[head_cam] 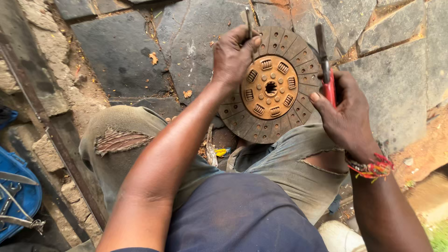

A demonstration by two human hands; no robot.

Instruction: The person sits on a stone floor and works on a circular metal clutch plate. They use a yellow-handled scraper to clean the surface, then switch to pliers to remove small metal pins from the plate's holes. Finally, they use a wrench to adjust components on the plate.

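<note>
A round clutch disc point(270, 86) with a rusty orange hub and dark grooved friction ring lies on the stone paving between my knees. My left hand point(233, 56) rests on the disc's upper left rim, shut on a thin metal punch point(248, 21) held upright. My right hand point(345, 109) is at the disc's right edge, gripping a tool with a red handle point(329, 86) and a dark metal head point(321, 44) that points away from me.
Grey stone slabs point(186, 42) with dirt-filled joints lie around the disc. A rough concrete kerb point(46, 93) runs along the left. A blue container point(18, 196) with metal tools sits at the far left. My torn trouser knees point(121, 140) flank the disc.
</note>
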